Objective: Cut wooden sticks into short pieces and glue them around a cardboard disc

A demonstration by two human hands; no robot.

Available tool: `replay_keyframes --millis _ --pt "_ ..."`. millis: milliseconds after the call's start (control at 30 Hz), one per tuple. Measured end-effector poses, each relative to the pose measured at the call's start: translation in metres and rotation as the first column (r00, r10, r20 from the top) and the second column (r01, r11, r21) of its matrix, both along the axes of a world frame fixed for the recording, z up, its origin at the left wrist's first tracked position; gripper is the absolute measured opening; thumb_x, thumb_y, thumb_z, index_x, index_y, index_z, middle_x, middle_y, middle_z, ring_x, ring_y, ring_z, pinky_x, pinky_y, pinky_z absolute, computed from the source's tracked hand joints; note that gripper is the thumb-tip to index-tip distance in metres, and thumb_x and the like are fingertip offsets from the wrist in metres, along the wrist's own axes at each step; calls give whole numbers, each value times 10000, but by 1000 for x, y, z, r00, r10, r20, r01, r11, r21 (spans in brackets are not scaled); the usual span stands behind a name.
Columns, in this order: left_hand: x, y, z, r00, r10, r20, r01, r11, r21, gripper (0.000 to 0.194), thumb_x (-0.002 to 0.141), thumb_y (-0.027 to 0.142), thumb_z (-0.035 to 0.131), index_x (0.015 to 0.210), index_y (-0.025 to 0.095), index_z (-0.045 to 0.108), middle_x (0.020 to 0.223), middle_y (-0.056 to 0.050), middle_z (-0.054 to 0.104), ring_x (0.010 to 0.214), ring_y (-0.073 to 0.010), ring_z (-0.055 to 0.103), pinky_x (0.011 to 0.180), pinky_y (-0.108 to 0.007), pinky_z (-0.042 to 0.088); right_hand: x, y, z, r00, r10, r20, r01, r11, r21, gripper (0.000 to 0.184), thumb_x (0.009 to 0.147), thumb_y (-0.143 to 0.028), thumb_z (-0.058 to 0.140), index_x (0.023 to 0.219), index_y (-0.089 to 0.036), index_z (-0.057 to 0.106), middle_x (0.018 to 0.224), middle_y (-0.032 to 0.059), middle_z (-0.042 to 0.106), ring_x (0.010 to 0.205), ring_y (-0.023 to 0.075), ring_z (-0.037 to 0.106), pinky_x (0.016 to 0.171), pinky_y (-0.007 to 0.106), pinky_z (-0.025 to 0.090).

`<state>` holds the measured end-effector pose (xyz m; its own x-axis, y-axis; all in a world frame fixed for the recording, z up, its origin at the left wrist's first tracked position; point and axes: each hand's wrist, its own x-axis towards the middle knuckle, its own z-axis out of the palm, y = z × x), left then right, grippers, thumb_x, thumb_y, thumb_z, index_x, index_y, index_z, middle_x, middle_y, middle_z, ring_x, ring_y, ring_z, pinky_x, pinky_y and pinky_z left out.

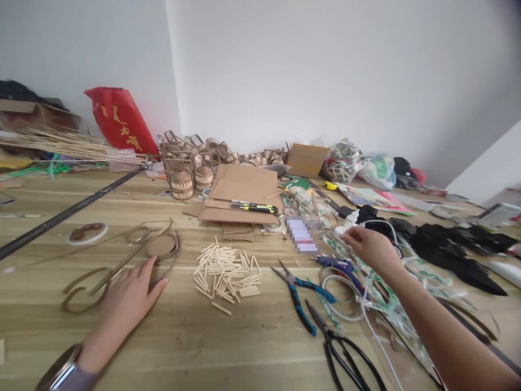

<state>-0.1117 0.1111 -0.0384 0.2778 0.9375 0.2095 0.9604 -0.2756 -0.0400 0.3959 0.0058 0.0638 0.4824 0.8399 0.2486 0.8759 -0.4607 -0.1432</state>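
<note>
My left hand [132,290] lies on the table with its fingers stretched out and thumb apart. Its fingertips touch or nearly touch a round cardboard disc [160,246] with a thin brown strip curled around its edge. More curled brown strips [87,285] lie under and beside that hand. Farther right, my right hand [368,247] has its fingers pinched together at a small white bottle [350,219] with a narrow nozzle. The bottle leans, and the fingers hide part of it. A pile of short wooden sticks [223,271] lies between the hands.
Blue-handled pliers [303,296], black scissors [345,353] and a blue glue gun [342,269] lie near my right arm, among white cables. Utility knives [254,207] rest on stacked cardboard [244,187]. Small woven baskets [182,183] stand behind. A black rod [73,212] crosses the left side.
</note>
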Motion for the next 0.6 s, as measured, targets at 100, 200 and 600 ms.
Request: replay_keyframes --millis 100,200,600 --pt "-1 1 -4 1000 -7 16 7 1000 13 658 879 481 268 1296 17 477 1214 -234 608 1108 -397 563 912 -468 435 9 39 11 1000 25 -11 -25 1000 -18 341 912 -378 444 794 -158 677 761 89 706 775 245 651 645 316 441" --pt "-2 1 -7 999 -5 39 3 999 38 672 863 504 286 1287 26 492 1219 -228 610 1117 -393 560 927 -460 433 19 80 10 997 60 -51 -63 997 -49 272 958 -293 433 979 -141 658 978 88 690 925 213 633 777 333 482" --pt "-11 8 -24 988 -38 147 19 992 127 683 842 552 354 1264 44 530 1169 -210 642 1065 -375 578 914 -489 446 49 172 -39 993 -25 -119 -12 955 -298 281 924 -321 558 1166 -180 584 1191 84 602 978 196 617 827 393 534"
